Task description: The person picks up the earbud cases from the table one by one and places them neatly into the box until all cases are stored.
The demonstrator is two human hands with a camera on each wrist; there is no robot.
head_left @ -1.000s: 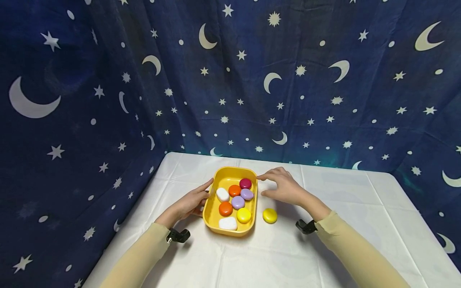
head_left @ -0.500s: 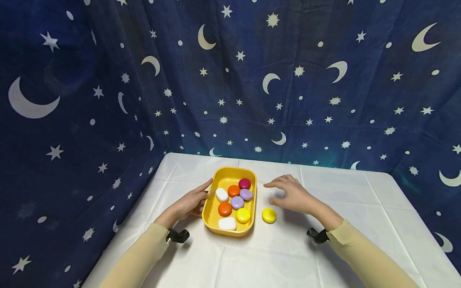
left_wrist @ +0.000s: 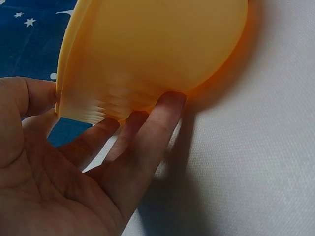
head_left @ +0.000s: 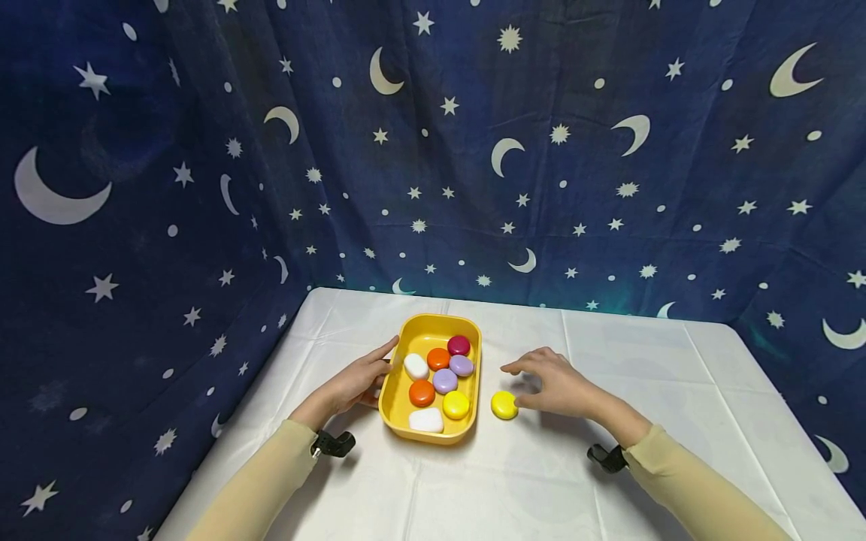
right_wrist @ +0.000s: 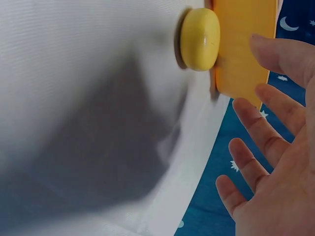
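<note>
In the head view, a yellow tray point(head_left: 473, 409) stands left of the table's middle with several glossy rounded pieces in it. My left hand point(head_left: 350, 385) rests spread fingers against its left wall; the left wrist view shows the fingertips point(left_wrist: 170, 98) touching the translucent side. Just right of the tray lies a loose yellow rounded piece point(head_left: 504, 405), like a fat disc. Over its right edge hovers my right hand point(head_left: 558, 385), fingers apart and nothing held. From the right wrist the yellow piece point(right_wrist: 201, 39) sits apart from the thumb point(right_wrist: 270, 51).
The tray bears a crimson piece point(head_left: 458, 346), orange pieces point(head_left: 422, 393), lilac pieces point(head_left: 445, 381), white pieces point(head_left: 426, 420) and a yellow one point(head_left: 456, 405). A white cloth point(head_left: 676, 421) covers the table. A dark blue star-and-moon curtain point(head_left: 460, 165) encloses its back and left.
My right hand has drawn away from the tray's right rim, moving right and then toward me, near the loose yellow piece. The left hand and the tray stay put.
</note>
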